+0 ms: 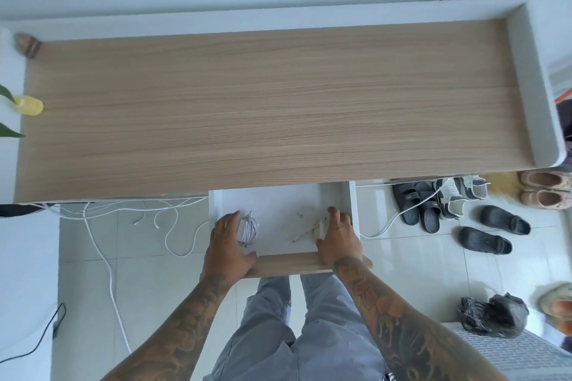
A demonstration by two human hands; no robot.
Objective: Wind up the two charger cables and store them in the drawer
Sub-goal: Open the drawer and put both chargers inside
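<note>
The white drawer [353, 207] with a wooden front stands pulled out under the desk's front edge. A coiled white charger cable [250, 227] lies at its left side, and my left hand [227, 246] rests against it with fingers stretched forward and the thumb on the drawer front. A wound beige-white charger cable [318, 228] lies at the right side with one loose end trailing left. My right hand [340, 241] lies partly over it, fingers fairly straight along the right wall. Part of each coil is hidden under a hand.
The wooden desk top [272, 108] has a raised white rim. Several loose white cords [173, 226] hang and lie on the tiled floor at left. Shoes and slippers [433, 207] crowd the floor at right, by a black bag [492, 315]. A small metal ring [300, 215] lies in the drawer.
</note>
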